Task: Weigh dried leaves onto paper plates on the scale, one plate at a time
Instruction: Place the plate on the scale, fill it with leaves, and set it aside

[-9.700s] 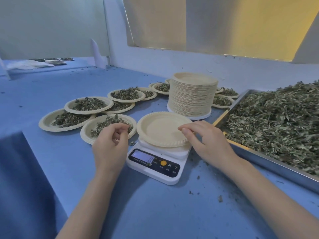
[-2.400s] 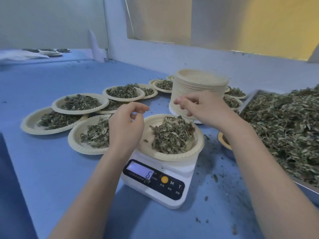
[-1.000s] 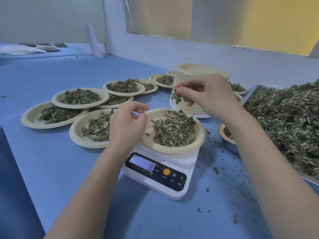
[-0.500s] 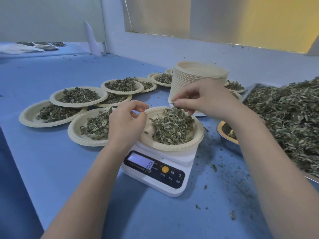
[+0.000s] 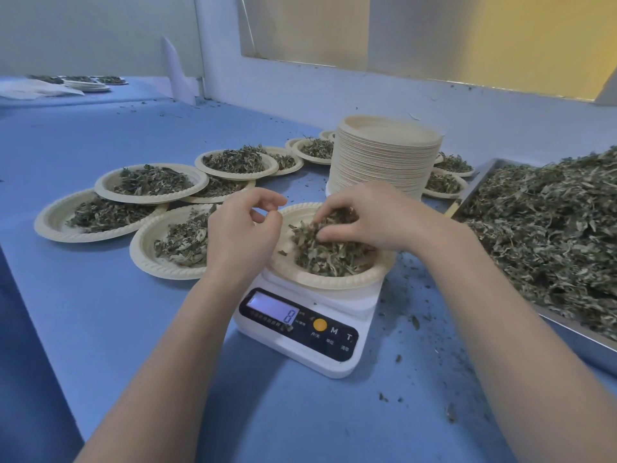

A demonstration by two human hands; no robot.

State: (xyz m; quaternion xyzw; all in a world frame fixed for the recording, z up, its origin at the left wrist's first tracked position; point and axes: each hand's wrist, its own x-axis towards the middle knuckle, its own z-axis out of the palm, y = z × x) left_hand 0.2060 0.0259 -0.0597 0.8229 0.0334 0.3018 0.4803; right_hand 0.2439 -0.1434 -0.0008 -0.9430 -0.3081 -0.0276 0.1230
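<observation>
A white digital scale [image 5: 300,332] stands on the blue table, its display showing 8. On it sits a paper plate [image 5: 334,283] with a heap of dried leaves [image 5: 330,259]. My right hand [image 5: 370,218] reaches down into the heap, fingers and thumb curled round some of the leaves. My left hand [image 5: 243,235] hovers at the plate's left rim, its fingers loosely curled and nothing visible in them. A metal tray [image 5: 567,325] piled with loose dried leaves [image 5: 551,235] lies at the right.
A tall stack of empty paper plates [image 5: 384,162] stands just behind the scale. Several filled plates [image 5: 150,182] are spread to the left and behind, one [image 5: 160,259] right beside the scale. Leaf crumbs [image 5: 414,322] dot the table.
My right hand has come down from above the plate into the leaf heap. The display went from 6 to 8. My left hand has stayed by the rim.
</observation>
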